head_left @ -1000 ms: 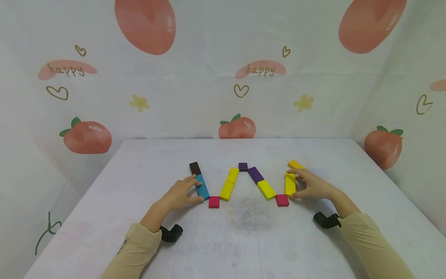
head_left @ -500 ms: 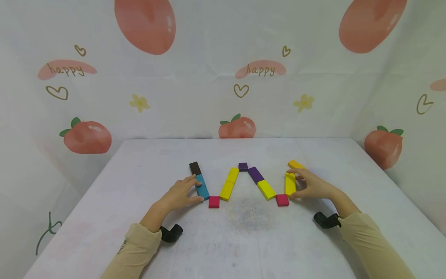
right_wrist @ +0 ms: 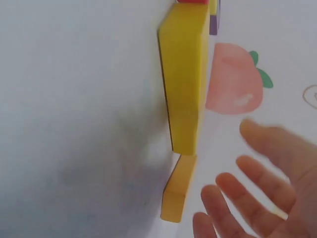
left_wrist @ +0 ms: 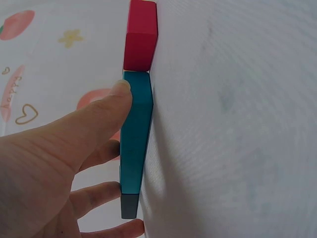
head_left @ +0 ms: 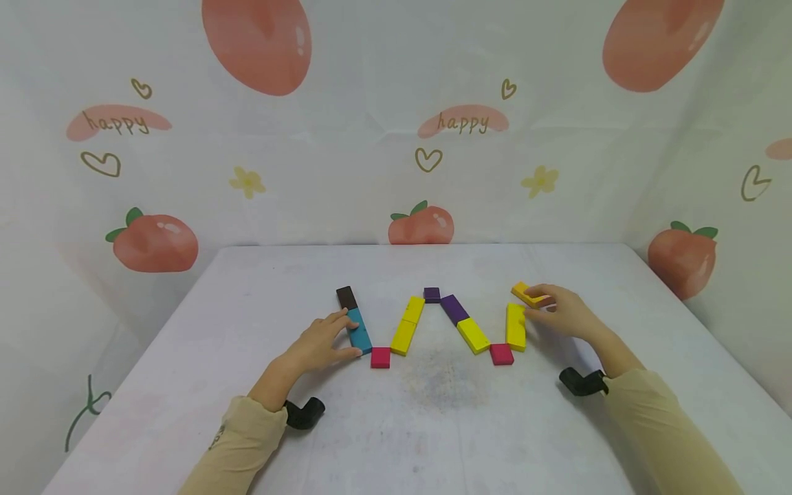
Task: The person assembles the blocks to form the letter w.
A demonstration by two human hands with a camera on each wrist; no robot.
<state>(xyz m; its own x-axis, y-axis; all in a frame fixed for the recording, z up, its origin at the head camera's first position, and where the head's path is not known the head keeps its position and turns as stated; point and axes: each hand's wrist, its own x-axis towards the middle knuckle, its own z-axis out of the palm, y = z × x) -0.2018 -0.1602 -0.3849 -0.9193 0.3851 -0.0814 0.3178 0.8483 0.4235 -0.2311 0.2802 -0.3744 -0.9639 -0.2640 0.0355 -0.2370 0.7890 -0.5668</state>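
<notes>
My left hand [head_left: 322,342] lies against a blue block [head_left: 359,332] on the table; in the left wrist view its thumb [left_wrist: 111,106] touches the block's side near a red block [left_wrist: 140,37]. A dark brown block [head_left: 346,298] continues the blue one's line. Over on the right, my right hand [head_left: 566,313] hovers beside an orange block [head_left: 522,291], fingers loosely spread. A yellow block [head_left: 516,327] stands in the row just left of that hand. Seen from the right wrist, the fingers are apart from both the yellow block [right_wrist: 183,79] and orange block [right_wrist: 178,188].
Between the hands, the zigzag row continues with yellow blocks [head_left: 407,326], a small dark purple block [head_left: 432,295], a longer purple block [head_left: 454,309], another yellow block [head_left: 473,336] and a red block [head_left: 501,354]. A patterned cloth [head_left: 334,165] hangs behind the white table [head_left: 433,454].
My right hand has left the side of the yellow block and moved up and away toward the orange block. The left hand stays in place against the blue block.
</notes>
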